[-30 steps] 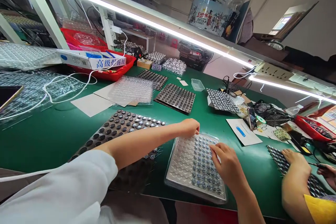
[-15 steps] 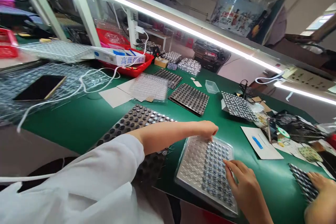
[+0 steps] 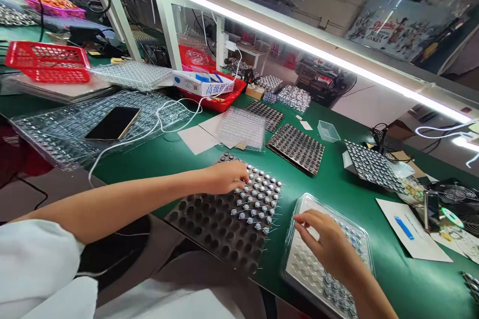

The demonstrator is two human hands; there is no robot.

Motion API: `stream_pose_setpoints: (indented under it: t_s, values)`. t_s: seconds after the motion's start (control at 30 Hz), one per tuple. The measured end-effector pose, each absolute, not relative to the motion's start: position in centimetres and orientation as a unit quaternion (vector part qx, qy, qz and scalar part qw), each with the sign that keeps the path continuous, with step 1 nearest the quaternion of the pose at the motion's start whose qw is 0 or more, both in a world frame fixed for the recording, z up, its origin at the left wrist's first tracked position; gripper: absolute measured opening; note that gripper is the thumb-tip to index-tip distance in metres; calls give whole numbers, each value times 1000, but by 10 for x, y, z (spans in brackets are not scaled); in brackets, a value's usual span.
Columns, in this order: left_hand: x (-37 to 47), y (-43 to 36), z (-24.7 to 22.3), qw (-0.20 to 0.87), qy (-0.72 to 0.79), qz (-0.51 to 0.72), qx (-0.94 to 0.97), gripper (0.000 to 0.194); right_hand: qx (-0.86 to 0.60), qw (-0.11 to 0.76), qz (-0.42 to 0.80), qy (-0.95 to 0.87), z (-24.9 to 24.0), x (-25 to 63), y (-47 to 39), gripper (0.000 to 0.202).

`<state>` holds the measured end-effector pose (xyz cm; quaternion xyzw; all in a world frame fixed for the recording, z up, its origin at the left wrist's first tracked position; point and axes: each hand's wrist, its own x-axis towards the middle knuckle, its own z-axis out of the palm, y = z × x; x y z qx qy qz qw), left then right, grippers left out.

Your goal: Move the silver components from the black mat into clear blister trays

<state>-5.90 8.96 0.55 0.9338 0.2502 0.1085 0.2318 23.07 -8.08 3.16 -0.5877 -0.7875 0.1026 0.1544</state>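
The dark tray [image 3: 219,233] lies on the green surface [image 3: 127,172] in front of the person, silver round parts [image 3: 257,205] sitting in the cells toward its right side, with thin wires sticking out past that edge. Its near and left cells show as dark rounds. The left hand [image 3: 226,178] is over the far part of the dark tray, fingers curled and tips down among the silver parts — whether one is pinched there, I cannot tell. The right hand [image 3: 324,239] is to the right of the dark tray, above a clear tray [image 3: 297,264]; its thumb and forefinger point toward the dark tray with their tips close together (anything between them is too small to make out). Round parts fill cells on the clear tray's side farther from the dark tray.

Beyond the dark tray lie another holed panel [image 3: 295,147], a clear plastic sheet [image 3: 243,127] and white paper [image 3: 196,139]; farther beyond it, a white box [image 3: 202,84] rests in a red basket [image 3: 224,104]. A phone [image 3: 113,123] and a white cable [image 3: 160,124] are left of the dark tray, and well to its right lies a card [image 3: 411,234] with a blue mark
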Motion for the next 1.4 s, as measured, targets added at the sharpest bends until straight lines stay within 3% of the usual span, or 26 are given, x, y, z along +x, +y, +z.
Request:
stream_pose_setpoints:
  t_s: [0.2,0.43,0.53,0.7,0.9,1.07,1.23,1.4]
  values:
    - [-52,139,-22,182,305,168,920,28,-632,135,130,-752,9,189,33,21]
    - [-23,175,-39,329,333,75,881,24,-633,94,210,-739,-18,161,103,21]
    - [-23,174,-39,316,325,93,886,20,-629,90,232,-736,-21,161,106,18]
    - [-21,173,-41,251,336,107,901,21,-633,124,220,-732,-23,155,108,14]
    - [-21,173,-38,298,353,180,868,24,-657,179,154,-716,-2,163,86,11]
    - [-13,155,-15,337,361,222,841,31,-688,211,139,-681,28,243,17,18]
    - [36,123,2,388,309,199,845,26,-792,151,153,-572,26,331,-45,24]
    - [113,91,-1,405,258,151,864,20,-808,110,171,-554,5,341,-56,21]
